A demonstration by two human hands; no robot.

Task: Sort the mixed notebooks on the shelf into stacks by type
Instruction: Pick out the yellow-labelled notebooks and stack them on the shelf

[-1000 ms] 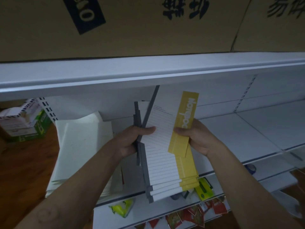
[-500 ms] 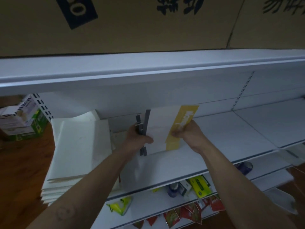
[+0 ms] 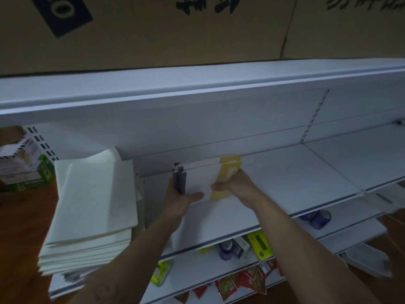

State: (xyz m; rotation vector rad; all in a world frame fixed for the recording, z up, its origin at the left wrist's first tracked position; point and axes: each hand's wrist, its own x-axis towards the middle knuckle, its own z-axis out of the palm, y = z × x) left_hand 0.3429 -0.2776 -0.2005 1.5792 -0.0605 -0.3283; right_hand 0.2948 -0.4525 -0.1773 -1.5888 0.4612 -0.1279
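My left hand point(image 3: 179, 199) and right hand point(image 3: 235, 189) together grip a small bundle of white notebooks with grey spines and a yellow band down the right edge point(image 3: 203, 179). A second ago the bundle stood tall and fanned in front of my chest, ruled pages showing; half a second ago it was lower and closer to the shelf; now it sits low and deep over the white metal shelf board point(image 3: 285, 181), near the back panel, its covers squared up. Whether its lower edge touches the board cannot be told.

Left fingers wrap the grey spine side, thumb lying across the front cover. Right fingers close on the yellow band, thumb on the front, pointing toward the left thumb; the two thumbs are near but apart.

To the left, a tall stack of large plain white notebooks point(image 3: 92, 202) overhangs the shelf's left end, its top cover curled up at the back corner. A strip of bare board separates that stack from the bundle. To the right the board runs bare to a seam below the slotted upright point(image 3: 314, 115), then on across the next bay. Above, the front lip of the upper white shelf point(image 3: 197, 93) overhangs the held bundle, with brown cardboard boxes point(image 3: 153, 31) on top.
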